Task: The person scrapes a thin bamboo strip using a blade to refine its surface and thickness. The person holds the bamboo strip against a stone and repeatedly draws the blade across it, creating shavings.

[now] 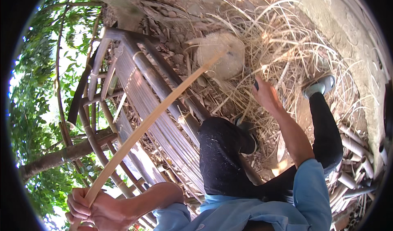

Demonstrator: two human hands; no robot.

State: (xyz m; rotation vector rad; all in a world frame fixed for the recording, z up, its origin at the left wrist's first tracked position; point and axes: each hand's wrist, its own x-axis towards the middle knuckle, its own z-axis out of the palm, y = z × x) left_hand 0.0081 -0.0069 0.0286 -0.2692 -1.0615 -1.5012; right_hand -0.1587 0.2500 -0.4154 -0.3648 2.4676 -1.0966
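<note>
left hand [88, 208] is clenched round the near end of a long, thin, pale split-bamboo strip [151, 122], fingers wrapped tight. the strip runs up & to the right from that fist, bowed slightly, crossing over a dark slatted bamboo bench frame [143, 96], w/ its far tip near a pale rounded lump [221, 59] in the dry straw-like shavings [286, 46]. right hand [265, 95] is out over the shavings, closed on a small dark handle, prob. a knife, blade not visible. dark-trousered legs and a grey shoe [321, 85] sit between the hands.

step looks like working the strip, held steady at one end. next move likely needs bringing the tool hand to the strip & keeping the left grip firm so the springy strip doesn't whip.
</note>
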